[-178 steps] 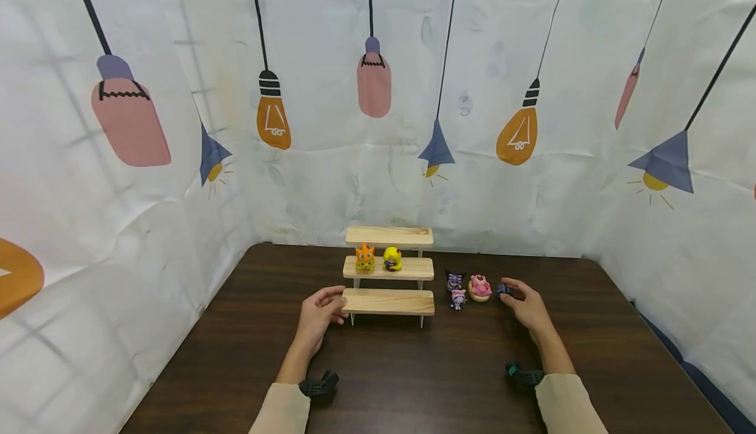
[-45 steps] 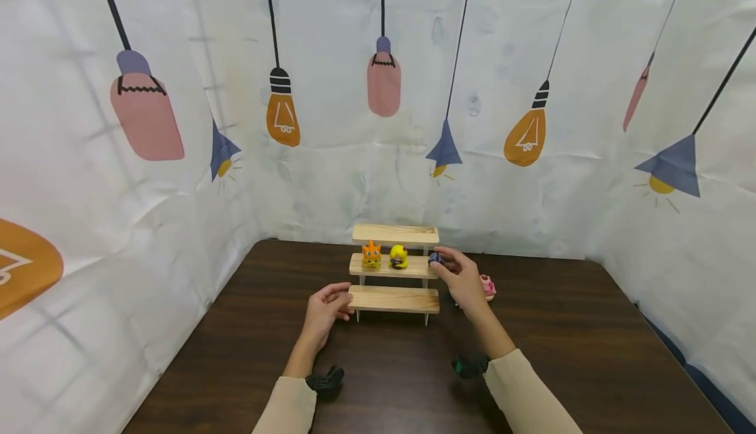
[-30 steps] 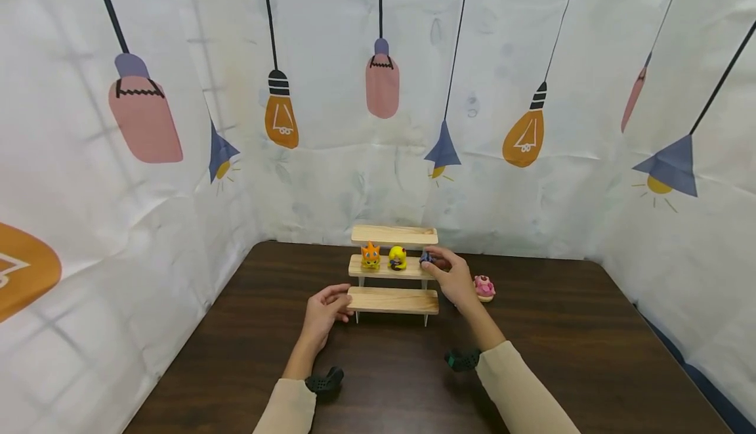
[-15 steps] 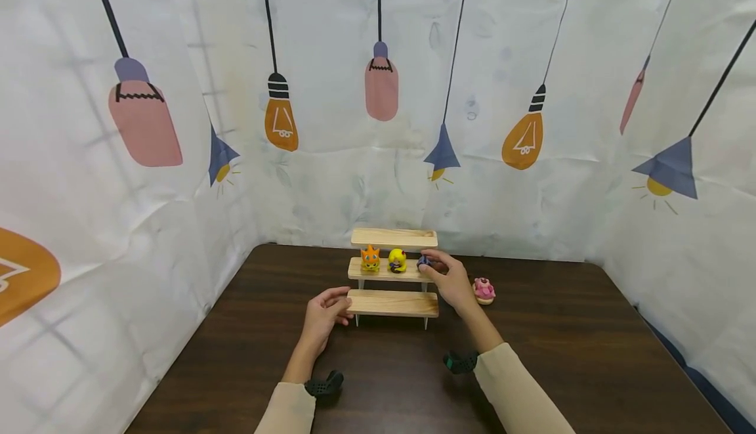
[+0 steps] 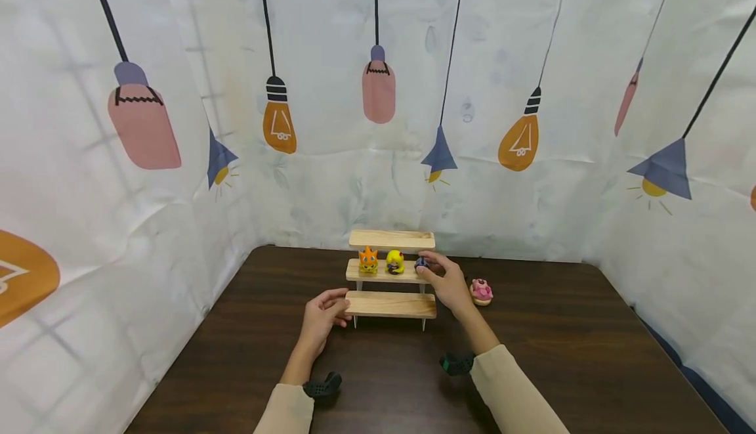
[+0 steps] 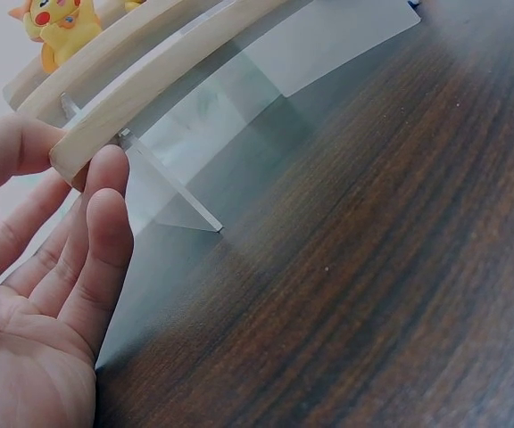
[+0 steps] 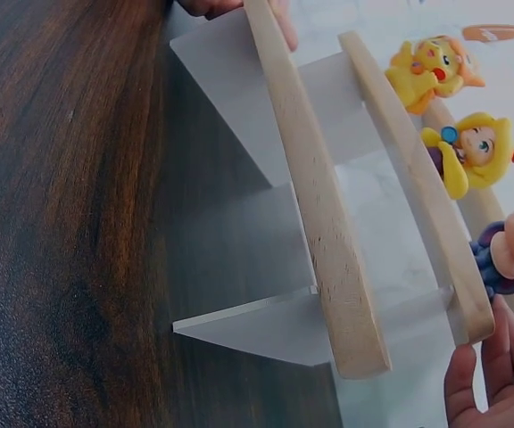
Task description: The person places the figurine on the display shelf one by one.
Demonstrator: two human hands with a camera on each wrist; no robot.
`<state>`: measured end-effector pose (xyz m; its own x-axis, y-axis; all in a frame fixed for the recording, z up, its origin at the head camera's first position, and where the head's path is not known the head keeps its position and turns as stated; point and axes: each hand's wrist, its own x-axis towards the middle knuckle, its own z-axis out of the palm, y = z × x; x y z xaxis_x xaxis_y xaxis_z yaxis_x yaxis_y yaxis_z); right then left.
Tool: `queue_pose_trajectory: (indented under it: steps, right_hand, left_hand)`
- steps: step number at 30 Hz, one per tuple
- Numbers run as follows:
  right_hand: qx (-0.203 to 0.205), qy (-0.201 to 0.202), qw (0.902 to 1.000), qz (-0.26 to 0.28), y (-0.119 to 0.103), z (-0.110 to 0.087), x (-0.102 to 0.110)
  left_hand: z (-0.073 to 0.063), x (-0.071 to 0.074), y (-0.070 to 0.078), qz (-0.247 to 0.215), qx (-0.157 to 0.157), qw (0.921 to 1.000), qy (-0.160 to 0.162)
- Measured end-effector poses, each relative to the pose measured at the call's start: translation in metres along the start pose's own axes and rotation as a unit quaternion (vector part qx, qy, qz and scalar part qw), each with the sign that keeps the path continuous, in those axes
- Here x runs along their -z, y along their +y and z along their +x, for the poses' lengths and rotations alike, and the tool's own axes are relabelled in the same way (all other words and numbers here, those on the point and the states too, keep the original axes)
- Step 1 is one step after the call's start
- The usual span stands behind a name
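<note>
A three-tier wooden display stand (image 5: 390, 304) with clear supports stands on the table. My left hand (image 5: 321, 316) pinches the left end of its lowest board, thumb and fingertips around the edge in the left wrist view. At the right end of the middle board, my right hand (image 5: 447, 283) holds a small dark blue figurine (image 7: 492, 267) between thumb and fingers; the hand partly covers it. On the same board sit an orange-hooded yellow Pikachu figurine (image 7: 426, 76) and a yellow-haired figurine (image 7: 478, 153). The top and lowest boards bear no figurines.
A pink figurine (image 5: 481, 291) on a round base stands on the dark wooden table (image 5: 567, 348), right of my right hand. Behind the table hangs a white curtain (image 5: 331, 191) printed with lamps. Dark bands (image 5: 323, 387) circle both wrists.
My right hand has carried the dark blue figurine from the table leftward onto the middle board, edging it further left. Two purple figurines seen earlier are now hidden. My left hand keeps its hold.
</note>
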<state>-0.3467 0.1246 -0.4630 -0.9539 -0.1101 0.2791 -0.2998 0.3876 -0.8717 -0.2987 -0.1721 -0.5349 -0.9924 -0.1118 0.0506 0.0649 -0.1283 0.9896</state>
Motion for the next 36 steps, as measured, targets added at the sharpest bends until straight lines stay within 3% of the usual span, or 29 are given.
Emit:
queue_pose_trajectory:
  steps: [29, 36]
  right_hand:
    - [0.015, -0.002, 0.9999, 0.0, 0.001, -0.002, 0.005]
    - [0.015, -0.003, 0.9994, 0.032, 0.005, -0.005, 0.015]
  left_hand:
    - [0.003, -0.001, -0.001, -0.002, 0.005, 1.0, -0.005]
    - [0.002, 0.0, 0.0, -0.004, 0.005, 1.0, 0.0]
